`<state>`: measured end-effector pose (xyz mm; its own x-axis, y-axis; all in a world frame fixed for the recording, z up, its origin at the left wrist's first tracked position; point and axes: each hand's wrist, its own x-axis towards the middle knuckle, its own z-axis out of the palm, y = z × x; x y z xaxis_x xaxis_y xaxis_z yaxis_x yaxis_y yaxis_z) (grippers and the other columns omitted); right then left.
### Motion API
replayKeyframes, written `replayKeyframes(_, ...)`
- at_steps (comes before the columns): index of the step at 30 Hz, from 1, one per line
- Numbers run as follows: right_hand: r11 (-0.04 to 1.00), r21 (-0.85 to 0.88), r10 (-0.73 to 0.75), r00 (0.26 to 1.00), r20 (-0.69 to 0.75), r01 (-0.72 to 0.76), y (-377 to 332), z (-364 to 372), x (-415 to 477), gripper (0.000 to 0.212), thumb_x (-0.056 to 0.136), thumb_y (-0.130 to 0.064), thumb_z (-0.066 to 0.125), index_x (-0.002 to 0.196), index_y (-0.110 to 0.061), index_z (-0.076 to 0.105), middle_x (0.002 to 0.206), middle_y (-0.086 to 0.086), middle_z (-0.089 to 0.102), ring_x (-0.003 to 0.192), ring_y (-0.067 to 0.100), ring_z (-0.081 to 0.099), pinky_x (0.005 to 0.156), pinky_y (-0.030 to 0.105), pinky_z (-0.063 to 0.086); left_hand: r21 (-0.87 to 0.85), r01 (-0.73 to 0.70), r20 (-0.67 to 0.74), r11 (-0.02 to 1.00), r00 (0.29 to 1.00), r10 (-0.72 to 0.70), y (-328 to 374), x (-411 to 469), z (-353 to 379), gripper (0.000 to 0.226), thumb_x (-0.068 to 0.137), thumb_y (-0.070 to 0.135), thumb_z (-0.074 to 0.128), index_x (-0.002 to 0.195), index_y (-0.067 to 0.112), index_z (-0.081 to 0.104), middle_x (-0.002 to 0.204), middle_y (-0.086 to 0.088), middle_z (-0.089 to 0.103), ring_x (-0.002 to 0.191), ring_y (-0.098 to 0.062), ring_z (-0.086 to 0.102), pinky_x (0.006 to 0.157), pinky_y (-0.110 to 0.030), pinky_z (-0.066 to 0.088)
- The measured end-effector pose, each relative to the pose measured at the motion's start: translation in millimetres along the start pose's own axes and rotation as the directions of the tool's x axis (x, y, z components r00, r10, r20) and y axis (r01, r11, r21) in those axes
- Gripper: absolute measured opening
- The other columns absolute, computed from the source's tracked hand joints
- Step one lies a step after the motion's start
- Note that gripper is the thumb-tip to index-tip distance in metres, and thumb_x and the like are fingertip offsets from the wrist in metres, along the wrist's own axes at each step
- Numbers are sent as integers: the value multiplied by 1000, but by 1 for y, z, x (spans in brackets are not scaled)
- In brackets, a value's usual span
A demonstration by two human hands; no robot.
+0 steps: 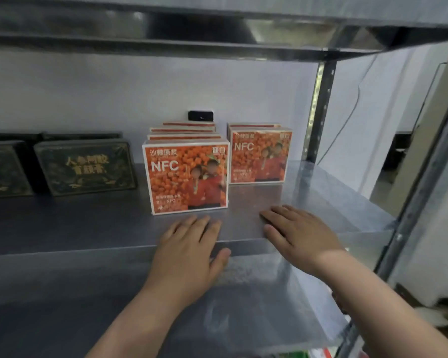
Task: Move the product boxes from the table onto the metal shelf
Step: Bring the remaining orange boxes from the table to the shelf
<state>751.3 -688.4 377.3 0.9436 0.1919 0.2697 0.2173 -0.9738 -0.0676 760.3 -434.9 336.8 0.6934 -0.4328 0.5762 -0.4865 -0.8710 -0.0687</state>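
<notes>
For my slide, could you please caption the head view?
Both empty hands, left hand and right hand, rest on the metal shelf before the orange boxes.

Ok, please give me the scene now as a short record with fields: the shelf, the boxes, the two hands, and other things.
shelf: metal shelf, boxes standing on it
left row: orange boxes, upright, one behind another; front box nearest the edge
right row: orange boxes, upright, set further back
dark boxes: two dark boxes at the left, leaning back
left hand: flat, empty, just before the front box, not touching it
right hand: flat, empty, on the shelf
behind: small black object at the wall
</notes>
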Motion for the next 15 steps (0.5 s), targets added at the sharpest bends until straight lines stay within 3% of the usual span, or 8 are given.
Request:
replayKeyframes(2,999,-27,27,997,-75,-29,-8,13,-18,74,91,-65,11,148,-32,45,154,-4,45,144,21,38,116,39,28,-20,-49,8,999,999,50,10,-8,2,63,95,55,36,140,16,54,143,-7,55,133,-28,49,112,-47,26)
replayKeyframes(5,999,-27,22,980,-197,-27,-18,31,-53,64,94,-54,40,149,-23,46,152,6,47,143,28,40,117,46,31,-112,-123,15,986,992,125,23,-22,3,67,96,54,39,150,15,39,158,-8,34,149,-26,23,119,-54,13)
replayKeyframes(7,998,-36,49,976,-214,-58,-27,40,-81,65,91,-48,47,151,-23,40,157,9,40,147,29,32,117,45,31,-157,-192,8,969,981,195,32,-33,5,66,94,51,44,151,18,39,160,-9,27,151,-26,13,119,-57,10)
replayKeyframes(10,990,28,142,974,-177,-140,-41,57,-132,58,90,-45,47,144,-23,49,148,9,51,140,30,43,110,44,42,-241,-297,8,924,951,308,49,-59,15,60,90,44,50,145,20,48,153,-7,42,146,-30,30,115,-58,24)
replayKeyframes(13,965,106,251,964,-89,-242,-49,82,-195,47,86,-39,51,126,-18,65,126,4,67,121,27,60,98,40,53,-360,-369,10,857,917,399,71,-94,33,54,86,40,55,134,16,60,131,-6,62,121,-33,57,102,-50,44)
replayKeyframes(15,935,124,336,942,-1,-333,-53,97,-240,43,84,-35,53,120,-18,68,117,-1,70,108,23,65,88,34,56,-435,-396,26,808,892,452,90,-120,46,48,82,34,62,125,14,65,115,-5,66,105,-30,63,93,-43,48)
